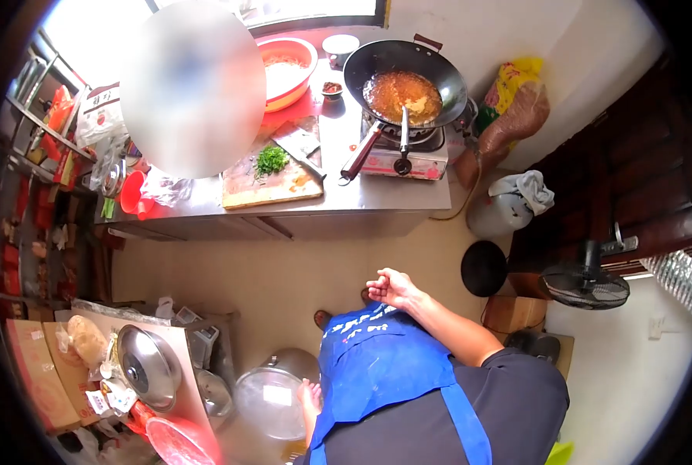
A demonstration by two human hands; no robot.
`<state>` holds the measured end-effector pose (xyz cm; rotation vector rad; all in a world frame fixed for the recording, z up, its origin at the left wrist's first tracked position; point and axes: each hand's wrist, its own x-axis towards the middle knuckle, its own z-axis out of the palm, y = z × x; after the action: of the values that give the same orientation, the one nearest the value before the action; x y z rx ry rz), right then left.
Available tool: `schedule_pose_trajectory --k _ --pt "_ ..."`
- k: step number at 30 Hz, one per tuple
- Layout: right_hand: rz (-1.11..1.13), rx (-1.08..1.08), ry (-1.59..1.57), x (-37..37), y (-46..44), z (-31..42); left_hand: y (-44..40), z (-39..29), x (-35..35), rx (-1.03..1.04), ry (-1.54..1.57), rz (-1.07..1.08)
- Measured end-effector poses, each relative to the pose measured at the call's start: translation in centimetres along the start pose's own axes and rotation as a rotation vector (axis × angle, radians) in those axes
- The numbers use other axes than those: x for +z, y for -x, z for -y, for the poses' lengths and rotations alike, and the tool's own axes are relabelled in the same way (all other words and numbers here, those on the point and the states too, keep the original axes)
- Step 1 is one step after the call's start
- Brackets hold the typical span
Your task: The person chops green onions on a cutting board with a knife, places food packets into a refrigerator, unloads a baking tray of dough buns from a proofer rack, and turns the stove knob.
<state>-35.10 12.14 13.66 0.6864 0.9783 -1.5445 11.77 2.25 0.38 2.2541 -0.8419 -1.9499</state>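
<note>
My right hand (392, 288) is held out in front of the blue apron (385, 360), its fingers curled in loosely, with nothing seen in them. Low beside the apron's left edge is my left hand (309, 397), partly cut off by the apron; its visible fingers are loosely extended and hold nothing. The nearest object to it is a large pot with a metal lid (272, 403) on the floor side. Neither hand touches the counter (346, 198).
A black wok (361, 66) with brown liquid and a ladle (404, 139) sits on a gas stove (427, 164). Chopped greens (271, 160) and a cleaver (296, 141) lie on a cutting board (241, 194). A gas cylinder (497, 217) and fan (586, 287) stand right.
</note>
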Motion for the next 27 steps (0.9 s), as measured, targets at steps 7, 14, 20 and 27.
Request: schedule_pose_trajectory --k 7,14,20,27 --pt "0.016 0.096 0.048 -2.2 -2.3 0.7 -0.4 4.8 -0.1 0.066 0.173 -0.11" --pt "0.265 0.227 0.691 -1.4 -5.6 -1.8 5.0 16.0 2.7 0.141 -0.001 -0.581" --pt "0.733 0.421 1.489 -5.3 -2.2 -6.5 11.4 31.6 4.2 0.014 0.091 -0.936" --pt "1.222 0.705 2.26 -8.4 -1.2 -18.2 17.1 49.5 12.7 -0.254 0.409 -1.14"
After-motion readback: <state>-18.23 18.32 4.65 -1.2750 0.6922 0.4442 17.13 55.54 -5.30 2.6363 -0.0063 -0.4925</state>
